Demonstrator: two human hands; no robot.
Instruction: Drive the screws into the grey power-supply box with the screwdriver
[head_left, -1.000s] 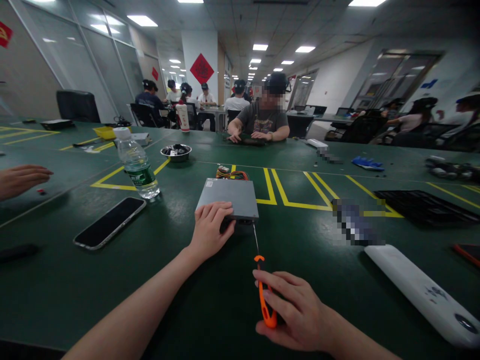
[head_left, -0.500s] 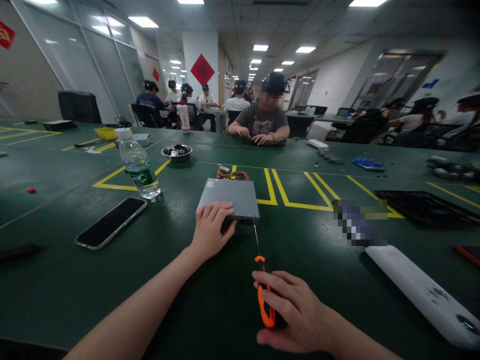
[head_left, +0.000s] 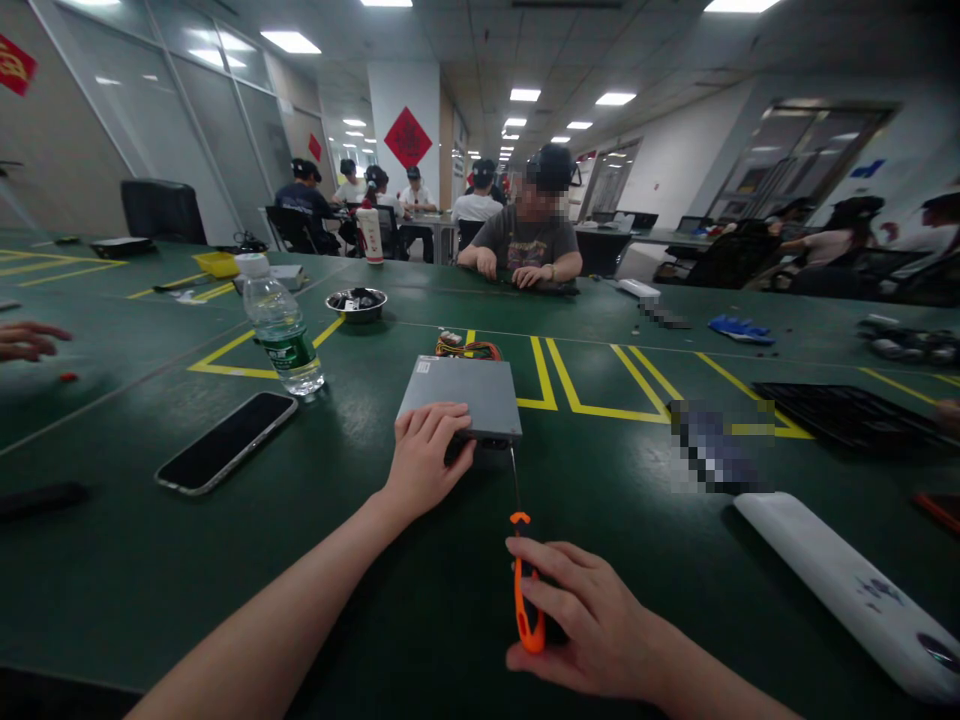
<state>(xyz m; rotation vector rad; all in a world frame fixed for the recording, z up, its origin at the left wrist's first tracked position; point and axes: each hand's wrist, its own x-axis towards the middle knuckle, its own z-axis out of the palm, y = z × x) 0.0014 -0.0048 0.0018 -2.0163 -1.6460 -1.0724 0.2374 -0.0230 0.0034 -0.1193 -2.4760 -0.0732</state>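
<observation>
A grey metal box (head_left: 480, 388) with a white label and a bundle of coloured wires (head_left: 471, 347) behind it lies on the green table. My left hand (head_left: 429, 455) grips its near left corner, fingers on top and thumb at the front side. Between the fingers and thumb of my right hand (head_left: 585, 620) is the handle of an orange and black screwdriver (head_left: 529, 610). Its thin shaft points away from me, and the tip meets the box's near right corner; the exact contact point is too small to tell.
Left of the box are a phone (head_left: 226, 442), a water bottle (head_left: 283, 335) and a metal bowl (head_left: 356, 304). A white device (head_left: 832, 580) and black panel (head_left: 847, 415) lie right. Across the table sits a person (head_left: 525, 240); another person's hand (head_left: 30, 340) is at far left.
The screwdriver handle has turned a little in my right hand. Another person's hand has come in at the left edge. My left hand keeps its hold on the box.
</observation>
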